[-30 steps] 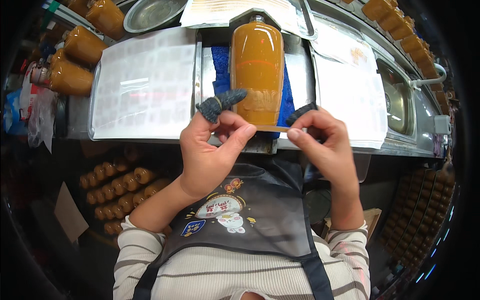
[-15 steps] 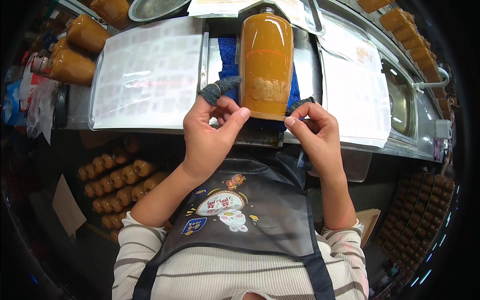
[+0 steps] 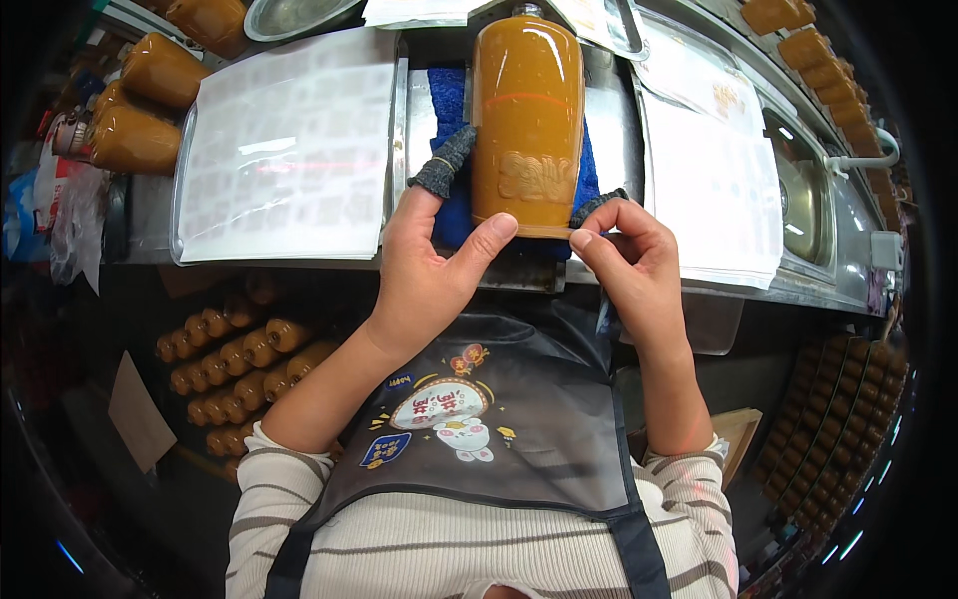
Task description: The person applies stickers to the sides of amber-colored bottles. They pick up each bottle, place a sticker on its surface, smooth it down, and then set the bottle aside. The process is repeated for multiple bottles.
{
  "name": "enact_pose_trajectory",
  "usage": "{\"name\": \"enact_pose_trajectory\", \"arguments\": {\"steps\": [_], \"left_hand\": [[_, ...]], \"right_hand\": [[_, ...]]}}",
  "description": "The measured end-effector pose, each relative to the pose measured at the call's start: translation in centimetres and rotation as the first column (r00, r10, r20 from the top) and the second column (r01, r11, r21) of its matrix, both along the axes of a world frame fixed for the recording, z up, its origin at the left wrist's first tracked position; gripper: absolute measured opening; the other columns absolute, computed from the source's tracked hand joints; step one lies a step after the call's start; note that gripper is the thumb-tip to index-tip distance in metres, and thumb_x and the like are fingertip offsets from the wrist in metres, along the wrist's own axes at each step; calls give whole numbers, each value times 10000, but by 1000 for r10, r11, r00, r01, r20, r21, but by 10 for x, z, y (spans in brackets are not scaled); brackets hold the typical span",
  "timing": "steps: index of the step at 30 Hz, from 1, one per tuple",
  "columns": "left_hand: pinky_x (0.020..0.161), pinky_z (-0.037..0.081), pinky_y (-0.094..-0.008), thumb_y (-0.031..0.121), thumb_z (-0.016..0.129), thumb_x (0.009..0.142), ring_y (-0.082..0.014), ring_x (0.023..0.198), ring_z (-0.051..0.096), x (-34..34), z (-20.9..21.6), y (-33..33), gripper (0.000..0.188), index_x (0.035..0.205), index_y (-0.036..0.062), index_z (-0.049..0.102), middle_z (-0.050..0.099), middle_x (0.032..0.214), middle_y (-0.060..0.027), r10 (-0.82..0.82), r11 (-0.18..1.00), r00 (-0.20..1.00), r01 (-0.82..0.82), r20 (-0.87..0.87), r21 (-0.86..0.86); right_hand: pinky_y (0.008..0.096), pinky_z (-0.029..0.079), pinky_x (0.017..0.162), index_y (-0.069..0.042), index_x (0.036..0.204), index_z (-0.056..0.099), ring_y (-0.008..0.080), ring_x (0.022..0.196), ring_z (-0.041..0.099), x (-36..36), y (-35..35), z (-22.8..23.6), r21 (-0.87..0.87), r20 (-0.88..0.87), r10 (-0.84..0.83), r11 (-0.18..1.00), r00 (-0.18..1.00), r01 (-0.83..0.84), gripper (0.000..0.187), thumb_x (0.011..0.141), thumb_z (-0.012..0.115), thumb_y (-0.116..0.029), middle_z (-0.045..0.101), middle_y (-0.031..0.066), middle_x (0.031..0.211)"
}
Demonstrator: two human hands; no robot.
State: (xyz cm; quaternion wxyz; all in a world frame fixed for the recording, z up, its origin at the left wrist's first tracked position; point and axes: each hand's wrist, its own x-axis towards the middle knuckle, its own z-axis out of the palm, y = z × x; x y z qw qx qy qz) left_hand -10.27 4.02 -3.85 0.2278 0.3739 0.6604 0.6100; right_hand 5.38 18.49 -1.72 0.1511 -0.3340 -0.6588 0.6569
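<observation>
A glossy amber-brown bottle lies on a blue cloth, its neck pointing away from me and its base toward me. Raised decoration shows near the base, and a thin paler band runs along the base edge. My left hand grips the bottle's lower left: the thumb presses the base edge, and a finger in a grey knitted finger sleeve lies along the side. At the lower right corner, my right hand is closed, thumb and fingers pinched at the base edge; another grey sleeve covers one of its fingers.
Printed sheets under clear film lie left of the bottle, more white sheets to the right. Beyond them is a metal sink with a pale tap. Similar bottles stand at far left; several more fill racks below the counter.
My left hand has shifted slightly right, its thumb further onto the base edge and its sleeved finger straighter along the side. The right hand stays almost still at the corner.
</observation>
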Motion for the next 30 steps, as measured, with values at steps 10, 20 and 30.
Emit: {"name": "enact_pose_trajectory", "arguments": {"steps": [10,20,30], "left_hand": [[1071,437,-360,169,776,893,-250,1243,578,-2,-5,0,644,1433,-37,493,598,1349,-175,32,998,999,-30,-28,52],[1047,426,-418,173,820,812,-349,1191,547,8,-5,5,671,1381,-22,523,589,1283,-184,94,995,976,-96,-197,1],[1095,396,-369,133,663,955,-297,1276,521,4,-17,-2,532,1442,-5,498,540,1392,-165,8,997,988,-20,153,79]], "right_hand": [[185,362,577,-33,816,619,7,649,481,-4,-4,-2,-9,-20,-33,999,999,33,161,889,738,-114,540,-36,813],[231,338,564,-29,757,574,67,638,416,-12,-9,-11,224,39,-54,973,998,44,343,840,833,-239,491,-5,779],[230,341,565,-32,765,560,67,641,420,-12,-11,-10,207,51,-64,977,997,52,351,849,827,-245,486,-6,788]]}}
